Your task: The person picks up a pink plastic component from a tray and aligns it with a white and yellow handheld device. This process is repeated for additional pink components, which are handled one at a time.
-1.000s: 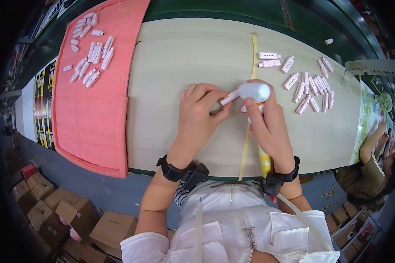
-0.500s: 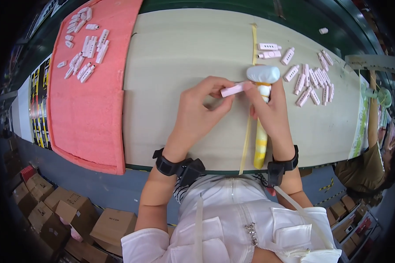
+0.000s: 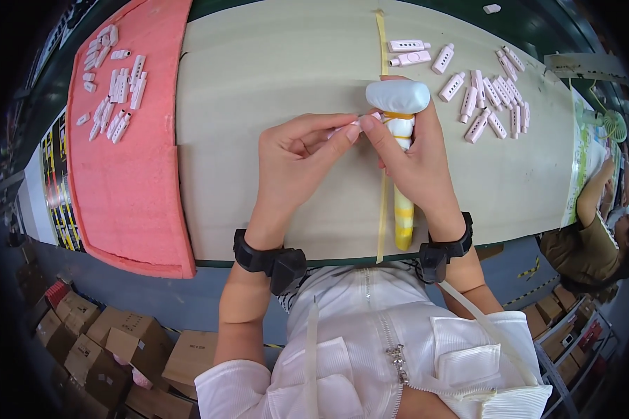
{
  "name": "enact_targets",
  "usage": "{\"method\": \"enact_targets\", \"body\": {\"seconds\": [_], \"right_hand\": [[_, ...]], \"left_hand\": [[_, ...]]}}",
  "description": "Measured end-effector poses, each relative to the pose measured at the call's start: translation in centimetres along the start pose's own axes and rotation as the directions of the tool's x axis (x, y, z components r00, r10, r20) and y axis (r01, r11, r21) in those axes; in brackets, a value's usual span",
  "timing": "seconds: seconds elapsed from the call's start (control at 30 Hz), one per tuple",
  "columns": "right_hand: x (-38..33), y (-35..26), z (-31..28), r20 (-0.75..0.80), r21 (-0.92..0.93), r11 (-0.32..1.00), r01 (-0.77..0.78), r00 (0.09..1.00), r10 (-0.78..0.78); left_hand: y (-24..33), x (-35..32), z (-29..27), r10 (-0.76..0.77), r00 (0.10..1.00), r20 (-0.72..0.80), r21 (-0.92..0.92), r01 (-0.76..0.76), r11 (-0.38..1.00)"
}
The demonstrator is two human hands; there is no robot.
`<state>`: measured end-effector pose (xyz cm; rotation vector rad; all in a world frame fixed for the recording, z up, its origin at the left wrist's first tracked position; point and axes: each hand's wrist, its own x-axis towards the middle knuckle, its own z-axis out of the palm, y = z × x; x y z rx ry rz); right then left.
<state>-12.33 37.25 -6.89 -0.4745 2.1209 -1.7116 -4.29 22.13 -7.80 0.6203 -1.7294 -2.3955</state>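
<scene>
Both my hands meet over the table at a small pink plastic casing, which my fingers mostly cover. My left hand pinches its left end between thumb and fingers. At the other end, the thumb of my right hand presses against it. A mallet with a wrapped pale blue head and a yellow-and-white taped handle is held in my right hand too. Its head rises above the hand, and the handle points toward me.
Several pink casings lie scattered right on the grey table. More casings lie on a red padded mat at left. A yellow tape line crosses the table. Another person is at far right; cardboard boxes stand below left.
The casing, plainly visible before, is now mostly covered as my left fingers closed along it. My hands and the mallet appear slightly higher and further left, while the whole view has shifted.
</scene>
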Motion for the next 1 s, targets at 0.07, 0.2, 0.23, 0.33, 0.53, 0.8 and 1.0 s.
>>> {"method": "enact_targets", "body": {"seconds": [0.07, 0.2, 0.23, 0.33, 0.53, 0.8, 1.0], "right_hand": [[0.0, 0.2, 0.1, -0.01, -0.023, 1.0, 0.02, 1.0, -0.02], [0.0, 0.1, -0.2, 0.01, -0.03, 1.0, -0.003, 1.0, 0.003], [-0.1, 0.1, -0.2, 0.011, -0.025, 0.999, -0.039, 0.999, 0.039], [-0.1, -0.3, -0.7, 0.009, -0.016, 0.994, -0.104, 0.995, 0.104], [0.0, -0.1, -0.5, -0.068, -0.036, 0.999, -0.003, 0.998, 0.0], [0.5, 0.7, -1.2, -0.131, -0.078, 0.995, -0.07, 0.99, 0.059], [1.0, 0.0, -1.8, -0.127, -0.111, 0.99, -0.087, 0.989, 0.072]], "left_hand": [[-0.2, -0.2, 0.1, 0.006, 1.0, 0.003, 0.0, -0.006, 1.0], [0.3, 0.2, -0.8, 0.093, 0.996, 0.001, 0.154, -0.092, 0.984], [0.9, 0.4, -1.9, 0.195, 0.979, -0.057, 0.341, -0.164, 0.926], [4.3, 1.7, -6.8, 0.601, 0.771, -0.21, 0.841, -0.172, 0.513], [7.8, 3.1, -19.7, 0.765, 0.611, -0.203, 0.962, 0.272, 0.039], [4.3, 10.7, -0.6, 0.525, 0.721, 0.452, 0.711, -0.646, 0.277], [1.5, 13.4, 4.6, 0.398, 0.75, 0.529, 0.762, -0.626, 0.166]]}}
